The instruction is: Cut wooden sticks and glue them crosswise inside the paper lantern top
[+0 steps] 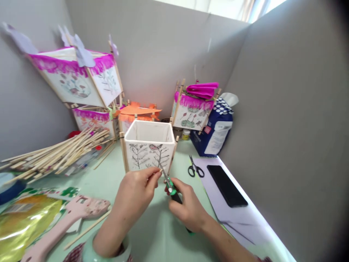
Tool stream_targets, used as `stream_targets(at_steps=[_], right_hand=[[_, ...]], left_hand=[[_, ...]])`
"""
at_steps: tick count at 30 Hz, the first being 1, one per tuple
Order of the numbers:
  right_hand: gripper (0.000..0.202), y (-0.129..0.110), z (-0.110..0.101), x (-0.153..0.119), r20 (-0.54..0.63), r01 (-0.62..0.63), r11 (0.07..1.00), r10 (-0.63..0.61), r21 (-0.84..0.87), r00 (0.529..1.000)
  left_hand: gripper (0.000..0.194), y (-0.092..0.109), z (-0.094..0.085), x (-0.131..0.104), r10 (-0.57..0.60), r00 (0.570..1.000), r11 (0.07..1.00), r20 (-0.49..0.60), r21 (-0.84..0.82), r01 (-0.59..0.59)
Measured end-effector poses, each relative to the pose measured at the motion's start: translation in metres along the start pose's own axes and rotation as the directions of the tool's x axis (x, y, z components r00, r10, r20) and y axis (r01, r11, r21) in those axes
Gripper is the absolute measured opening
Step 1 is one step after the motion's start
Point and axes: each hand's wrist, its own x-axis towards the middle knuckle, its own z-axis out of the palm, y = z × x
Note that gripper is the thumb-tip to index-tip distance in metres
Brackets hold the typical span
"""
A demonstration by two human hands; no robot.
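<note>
My right hand (184, 203) grips snips (170, 189) with green-and-black handles and long, narrow metal blades. The blades point up and left, their tips in front of a white, open-topped square paper lantern (152, 151). Dark branch patterns mark the lantern's front, and wooden sticks stand at its corners. My left hand (137, 191) is closed in a pinch right beside the blades. A tiny pale bit shows at its fingertips, too small to name.
Decorated lanterns (73, 80) stand at the back. Wooden sticks (65, 153) lie left, above a pink hot glue gun (68, 218) and a yellow packet (32, 222). To the right are black scissors (195, 169), a phone (226, 185) on lilac paper (212, 196), and a blue tissue pack (212, 134).
</note>
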Motion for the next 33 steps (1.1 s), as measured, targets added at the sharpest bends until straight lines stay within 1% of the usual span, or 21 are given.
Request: stream_targets(at_steps=[3, 6, 9, 12, 17, 20, 23, 26, 29, 33], right_hand=[[0.031, 0.001, -0.001, -0.002, -0.009, -0.024, 1.000, 0.024, 0.005, 1.000], [0.033, 0.000, -0.003, -0.004, -0.019, -0.034, 0.999, 0.035, 0.030, 0.999], [0.033, -0.001, -0.006, -0.005, 0.022, -0.059, 0.996, 0.058, 0.070, 0.998], [0.035, -0.001, -0.011, -0.006, 0.057, -0.084, 0.991, 0.078, 0.101, 0.995], [0.040, -0.005, -0.015, -0.008, 0.078, -0.075, 0.992, 0.067, 0.097, 0.995], [0.042, -0.006, -0.015, -0.008, 0.089, -0.073, 0.994, 0.066, 0.082, 0.994], [0.044, -0.004, -0.014, -0.006, 0.090, -0.055, 0.996, 0.049, 0.065, 0.995], [0.041, -0.002, -0.011, -0.001, 0.084, -0.027, 0.998, 0.022, 0.052, 0.996], [0.038, -0.002, -0.007, 0.002, 0.069, -0.019, 0.998, 0.015, 0.054, 0.998], [0.039, -0.003, -0.003, 0.001, 0.070, -0.036, 0.998, 0.033, 0.048, 0.997]], left_hand=[[0.025, -0.001, 0.000, 0.001, -0.008, 1.000, 1.000, -0.003, 0.001, 0.008], [0.025, -0.002, 0.000, 0.002, 0.015, 1.000, 1.000, -0.011, 0.022, -0.014], [0.027, -0.004, -0.001, 0.002, 0.026, 1.000, 0.999, -0.009, 0.025, -0.025], [0.030, -0.006, -0.003, 0.002, 0.025, 0.999, 1.000, 0.040, -0.001, -0.025], [0.041, -0.006, -0.006, 0.003, -0.040, 0.985, 0.996, 0.168, -0.071, 0.053], [0.043, -0.006, -0.007, 0.002, -0.062, 0.977, 0.993, 0.204, -0.083, 0.080], [0.043, -0.006, -0.008, 0.002, -0.063, 0.972, 0.993, 0.226, -0.082, 0.083], [0.041, -0.005, -0.008, 0.004, -0.054, 0.976, 0.994, 0.211, -0.080, 0.073], [0.033, -0.002, -0.007, 0.004, -0.054, 0.988, 0.993, 0.142, -0.093, 0.067], [0.017, -0.002, -0.005, 0.003, -0.072, 0.990, 0.975, 0.120, -0.201, 0.095]])
